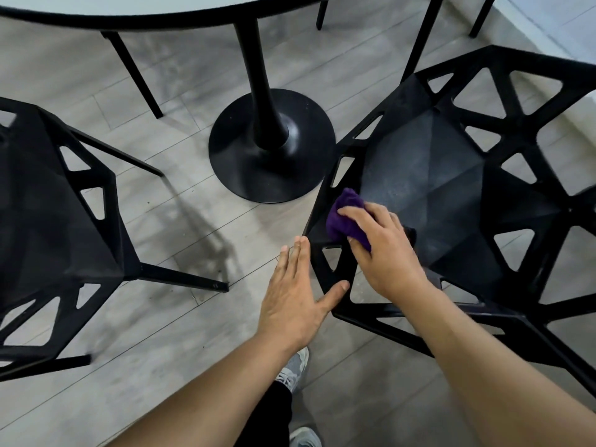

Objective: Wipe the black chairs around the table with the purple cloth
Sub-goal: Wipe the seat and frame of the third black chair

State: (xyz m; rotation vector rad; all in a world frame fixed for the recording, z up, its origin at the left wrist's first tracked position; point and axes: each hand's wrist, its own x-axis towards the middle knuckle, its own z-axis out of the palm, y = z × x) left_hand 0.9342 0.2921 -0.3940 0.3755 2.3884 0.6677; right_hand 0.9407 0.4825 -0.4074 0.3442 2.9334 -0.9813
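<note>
A black chair [458,175] with triangular cut-outs stands at the right, its seat facing me. My right hand [383,250] holds the bunched purple cloth [345,214] against the seat's left edge, fingers curled over it. My left hand [296,295] is flat with straight fingers, its thumb and fingertips touching the chair's left frame. A second black chair [61,227] stands at the left, untouched.
The round table [161,8] spans the top, standing on a black pedestal base [271,146] between the two chairs. Thin black legs of other chairs show at the back. Grey wood-look floor lies between the chairs, and my shoes [295,372] are below.
</note>
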